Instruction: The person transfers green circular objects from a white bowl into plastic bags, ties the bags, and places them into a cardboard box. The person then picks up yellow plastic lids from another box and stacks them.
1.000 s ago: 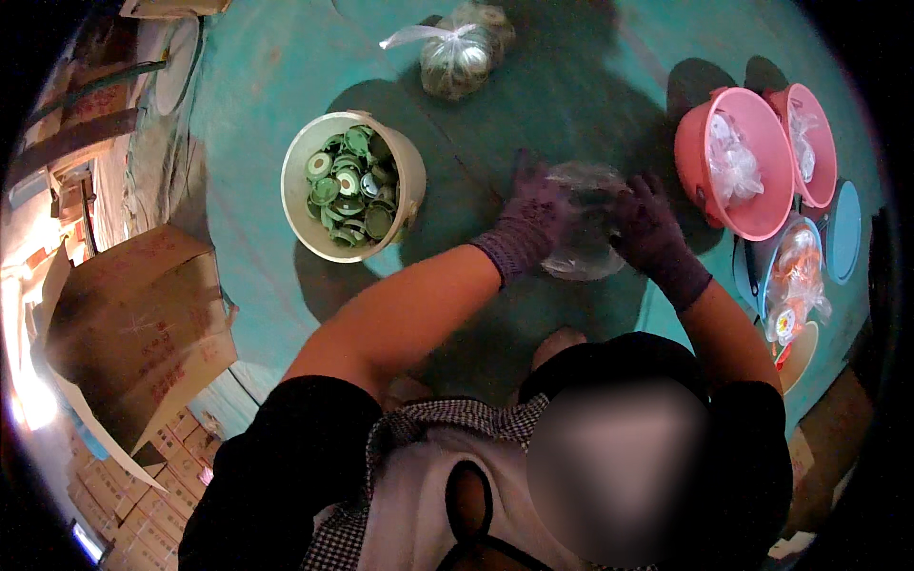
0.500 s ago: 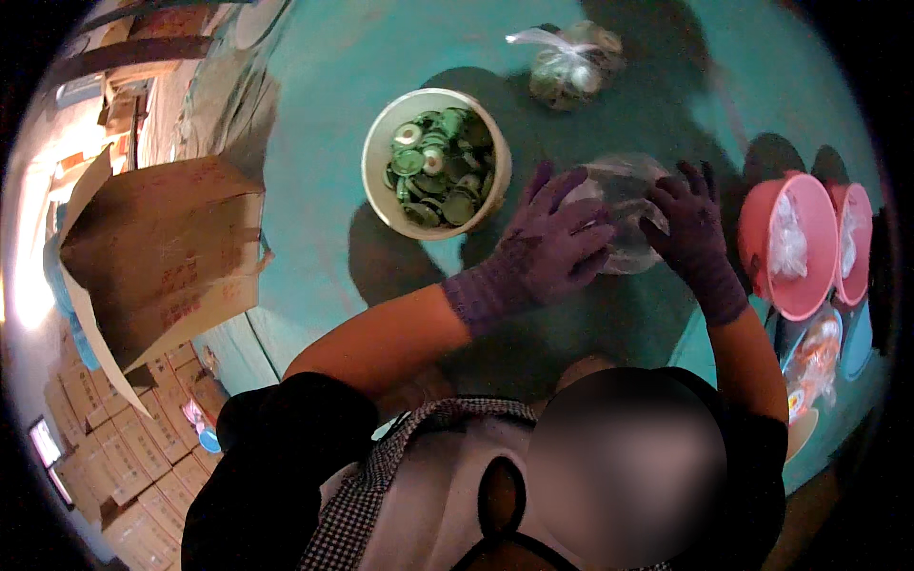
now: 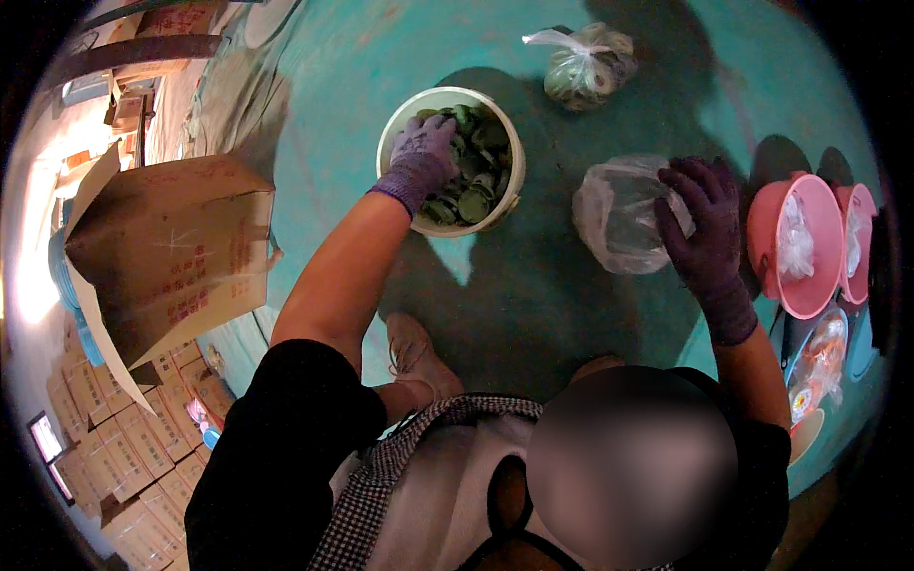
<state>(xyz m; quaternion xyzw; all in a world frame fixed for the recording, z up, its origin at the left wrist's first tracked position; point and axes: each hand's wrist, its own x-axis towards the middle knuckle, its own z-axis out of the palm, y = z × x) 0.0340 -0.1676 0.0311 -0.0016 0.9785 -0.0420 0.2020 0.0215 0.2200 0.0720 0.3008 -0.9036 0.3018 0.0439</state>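
Observation:
My left hand, in a purple knit glove, reaches into a round white bucket. Its fingers bend down over green discs that look like lids or caps; the fingertips are hidden among them. To the right, a clear plastic bag lies on the green floor with its mouth spread. Beside that bag is my right hand, also gloved, thumb apart from the fingers; they touch or nearly touch the bag's right edge. A second clear bag, tied shut and filled with green pieces, sits further away.
Pink basins with clear bags inside stand at the right, near a blue tray holding a wrapped orange item. An open cardboard box is at the left, with stacked cartons behind it. My shoe stands below the bucket.
My left hand has left the clear bag and moved left into the bucket. My right hand stays by the bag, shifted slightly down and right. The view has shifted a little.

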